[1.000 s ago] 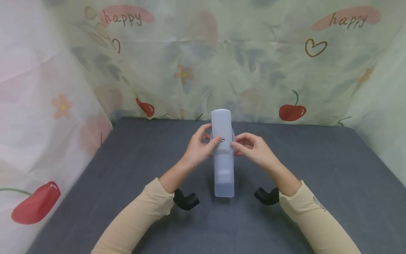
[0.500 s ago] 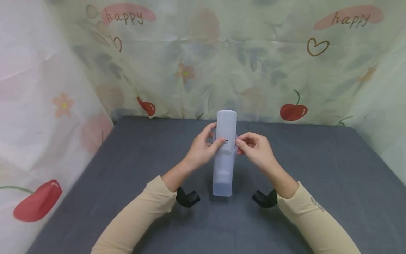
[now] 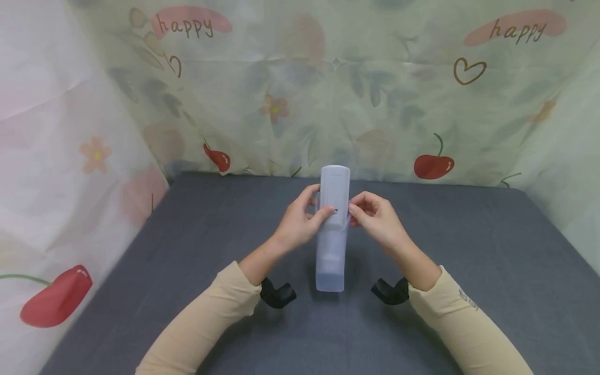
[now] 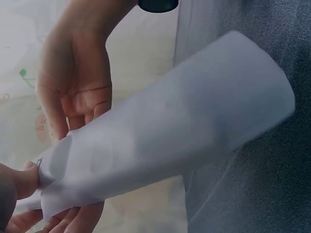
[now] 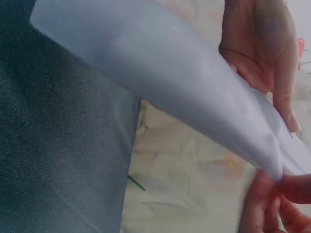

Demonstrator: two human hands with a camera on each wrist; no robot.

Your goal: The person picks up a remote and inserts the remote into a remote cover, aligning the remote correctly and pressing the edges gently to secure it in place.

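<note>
A white remote control stands upright over the middle of the table, its back with a small dark slot facing me. Its lower part sits inside a translucent sleeve, whose bottom end shows no remote behind it. My left hand grips the remote from the left, thumb on the back near the slot and fingers behind it. On the other side my right hand pinches the sleeve's upper edge between thumb and fingers. In the right wrist view the pulled edge of the sleeve lies at those fingertips.
A dark grey cloth covers the table. Behind it hangs a printed curtain, with another panel along the left. Black wrist mounts stick out below both wrists.
The remote's top has shifted a little right, then dipped slightly. My right thumb has gone from the remote's side to the sleeve edge, pulling it outward. The left hand moved along with the remote.
</note>
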